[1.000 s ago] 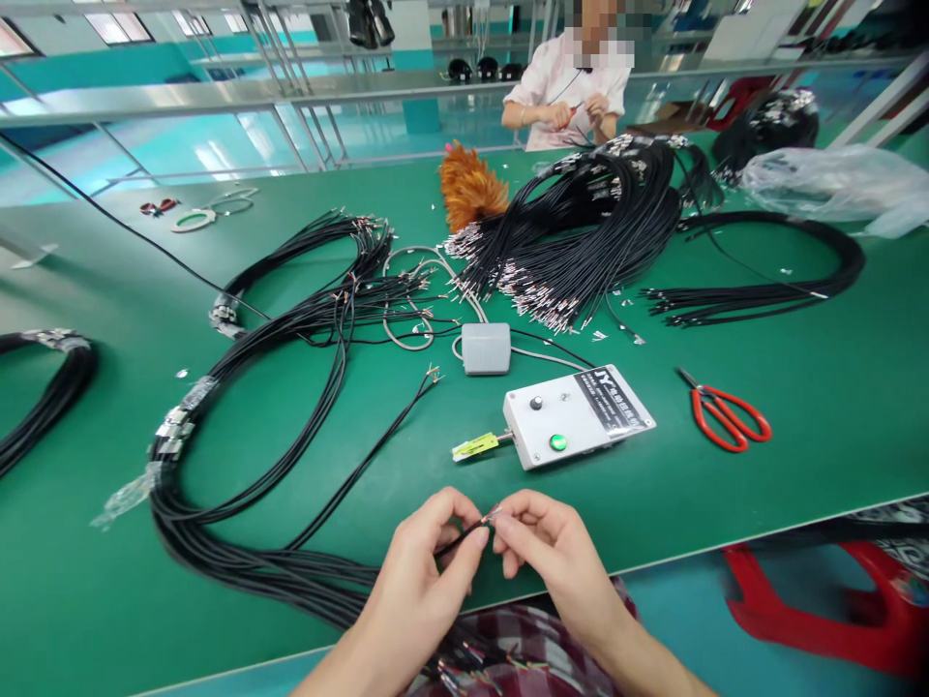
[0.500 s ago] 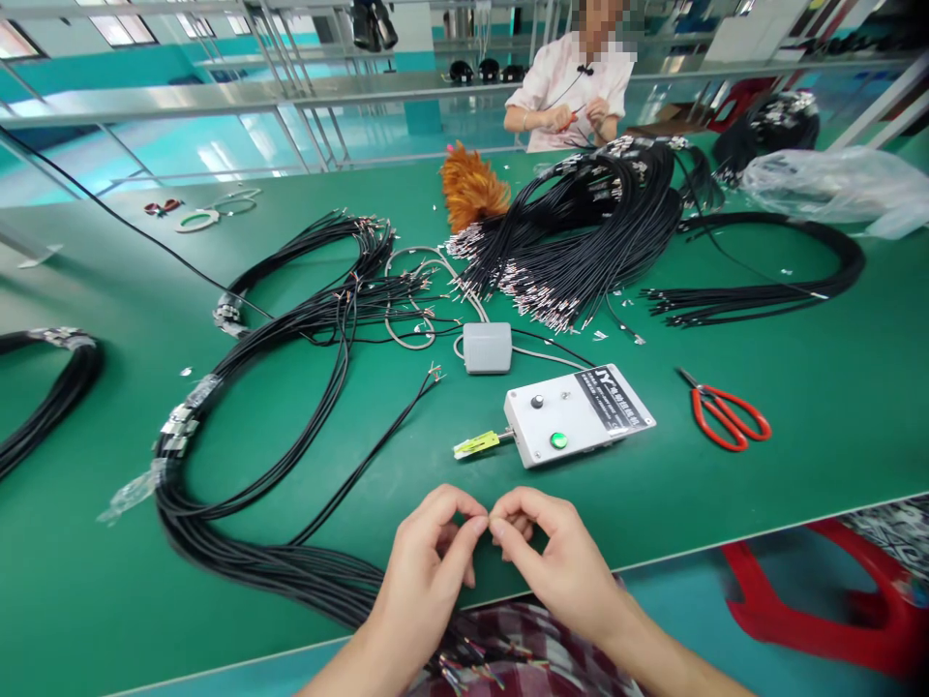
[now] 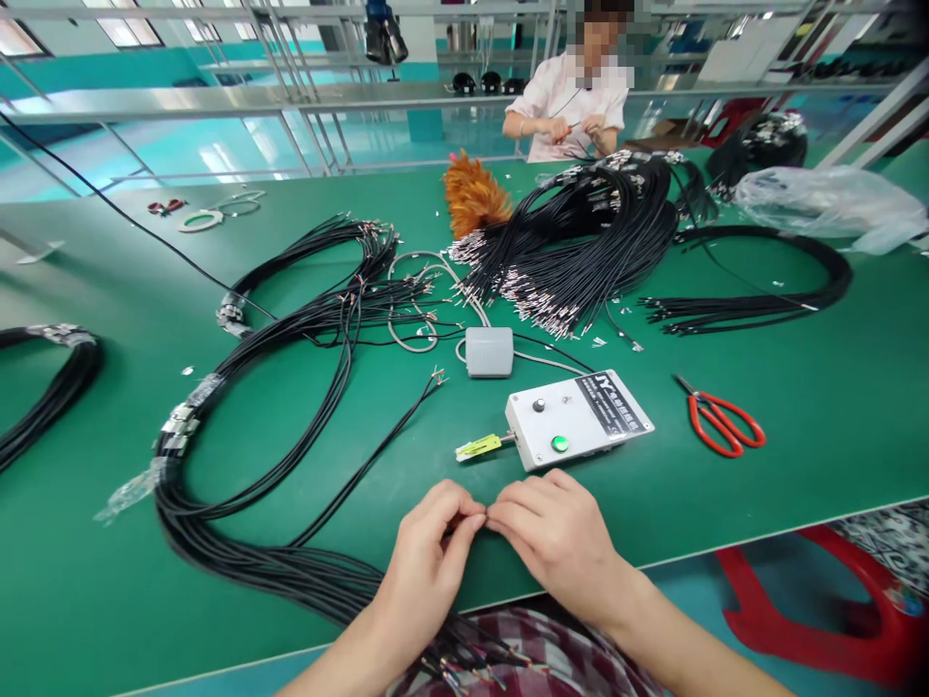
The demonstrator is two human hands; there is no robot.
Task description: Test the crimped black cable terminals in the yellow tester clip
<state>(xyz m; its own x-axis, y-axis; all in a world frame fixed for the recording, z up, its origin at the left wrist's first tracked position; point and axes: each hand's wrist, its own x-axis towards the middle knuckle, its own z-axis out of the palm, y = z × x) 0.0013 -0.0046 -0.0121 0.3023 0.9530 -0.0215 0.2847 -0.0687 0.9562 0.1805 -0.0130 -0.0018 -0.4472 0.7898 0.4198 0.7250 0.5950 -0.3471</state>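
Near the table's front edge, my left hand (image 3: 434, 552) is closed in a pinch, thumb against forefinger. My right hand (image 3: 555, 537) pinches too, its fingertips meeting those of the left. Whatever lies between the fingertips is too small or hidden to make out. A bundle of black cables (image 3: 290, 581) runs under my left wrist, and its stripped, coloured wire ends (image 3: 479, 663) hang over my checked lap. Just beyond my hands sits a grey control box (image 3: 541, 436) with a lit green button and a yellow-green clip (image 3: 479, 446) on its left side.
Red-handled pliers (image 3: 726, 424) lie at right. A grey pedal-like block (image 3: 489, 352) sits behind the box. Farther back are a large pile of black cables (image 3: 581, 242), an orange duster (image 3: 475, 196) and a plastic bag (image 3: 827, 198). Another person (image 3: 570, 106) works across the table.
My right hand has turned over, its back now facing up more and its fingers lying closer together. My left hand stays nearly in place. The view has shifted slightly.
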